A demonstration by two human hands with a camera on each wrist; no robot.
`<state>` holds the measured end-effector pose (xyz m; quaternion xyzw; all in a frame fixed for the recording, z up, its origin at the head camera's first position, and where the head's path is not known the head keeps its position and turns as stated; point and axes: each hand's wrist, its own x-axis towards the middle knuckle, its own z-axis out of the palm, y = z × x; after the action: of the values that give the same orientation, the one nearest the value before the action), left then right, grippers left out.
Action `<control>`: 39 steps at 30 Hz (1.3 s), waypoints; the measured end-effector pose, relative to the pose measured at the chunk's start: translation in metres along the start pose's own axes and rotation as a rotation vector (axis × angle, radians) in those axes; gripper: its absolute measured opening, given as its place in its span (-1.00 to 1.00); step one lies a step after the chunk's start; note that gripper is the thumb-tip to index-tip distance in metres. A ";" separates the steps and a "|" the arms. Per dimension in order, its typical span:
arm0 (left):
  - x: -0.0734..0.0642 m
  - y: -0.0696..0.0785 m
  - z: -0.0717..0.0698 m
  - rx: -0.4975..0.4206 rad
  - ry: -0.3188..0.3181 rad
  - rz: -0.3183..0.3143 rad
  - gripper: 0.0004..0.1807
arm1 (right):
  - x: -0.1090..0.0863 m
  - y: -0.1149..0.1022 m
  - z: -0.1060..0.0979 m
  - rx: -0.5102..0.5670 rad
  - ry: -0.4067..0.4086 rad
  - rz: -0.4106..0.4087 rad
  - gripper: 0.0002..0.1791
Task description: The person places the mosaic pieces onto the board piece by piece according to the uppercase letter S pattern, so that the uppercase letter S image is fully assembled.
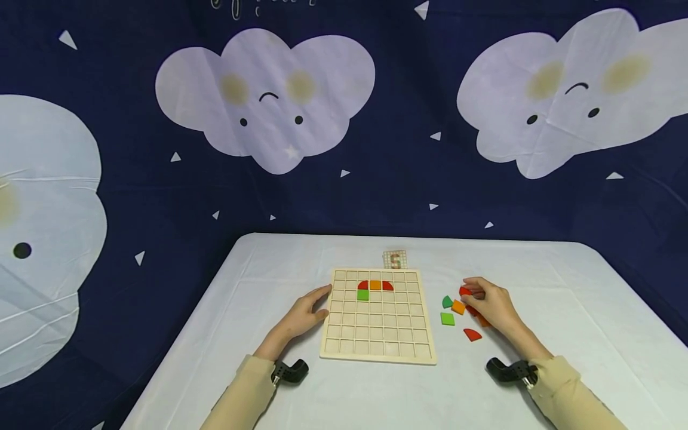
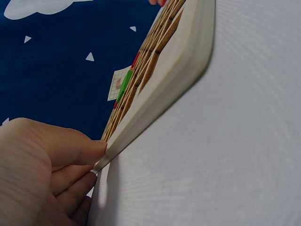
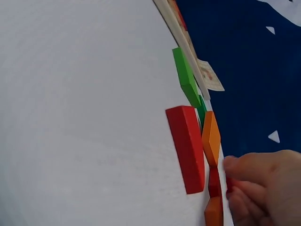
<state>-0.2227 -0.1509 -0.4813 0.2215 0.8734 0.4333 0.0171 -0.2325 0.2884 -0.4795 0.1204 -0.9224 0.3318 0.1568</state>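
On the right side of the counter (image 1: 387, 394), just past the loose pieces, I have the right hand (image 1: 493, 304) with its thumb and forefinger pinching a red piece (image 1: 464, 291). Most of that piece is covered, so I can't read its long axis, nor tell whether it is clear of the counter. What I judge to matter most is that the board (image 1: 376, 334) lies to the left of those fingers, with a dark green wedge (image 1: 447, 301), an orange square (image 1: 458, 307) and a green square (image 1: 448, 319) between or near them. The right hand is by far the nearer to the pieces; a red wedge (image 1: 472, 335) lies on its near side, and an orange piece (image 1: 483, 321) is partly hidden beneath it. On the board's far part I see an orange tile (image 1: 375, 285) between two red quarters, with a green tile (image 1: 363, 295) below the left one. I read the right hand as palm down, its forearm slanting in from the lower right. The left hand (image 1: 302, 314) reaches in from the other side, thumb and forefinger spread and resting against the board's left edge, gripping no piece.
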 end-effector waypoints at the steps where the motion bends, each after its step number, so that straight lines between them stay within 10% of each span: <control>1: 0.000 0.000 0.000 0.002 0.000 0.000 -0.37 | 0.002 -0.003 -0.001 0.006 -0.007 0.007 -0.57; 16: 0.004 0.002 -0.002 0.014 -0.006 0.013 -0.37 | 0.025 -0.058 -0.003 0.134 -0.045 -0.003 -0.55; 32: -0.001 -0.002 -0.002 0.040 0.008 0.086 -0.39 | 0.038 -0.114 0.048 0.281 -0.104 -0.112 -0.56; 39: 0.001 0.000 -0.001 0.013 0.003 0.024 -0.39 | 0.044 -0.142 0.072 0.346 -0.136 -0.153 -0.57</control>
<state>-0.2237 -0.1507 -0.4804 0.2316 0.8735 0.4281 0.0093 -0.2421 0.1298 -0.4339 0.2376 -0.8483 0.4634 0.0959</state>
